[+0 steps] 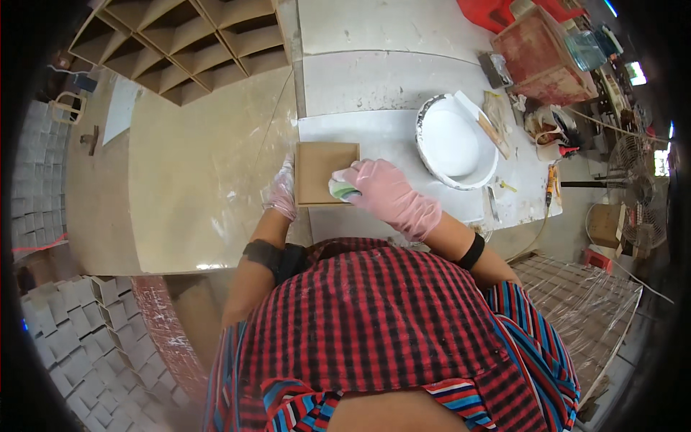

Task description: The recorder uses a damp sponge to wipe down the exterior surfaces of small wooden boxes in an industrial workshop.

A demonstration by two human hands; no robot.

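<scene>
A shallow square brown box, seemingly of fibreboard, sits open side up on the worktable in front of me. My left hand, in a thin clear glove, is at the box's left wall and seems to grip it; its fingertips are partly hidden. In a pinkish glove, my right hand reaches over the box's right wall. Its closed fingers press a green and white sponge into the lower right of the box. White smears show on that glove's fingertips.
To the right stands a round white tub with white liquid inside and a wooden-handled scraper on its rim. Brown boxes are stacked at the far left. A knife-like tool lies right; a stained crate stands behind.
</scene>
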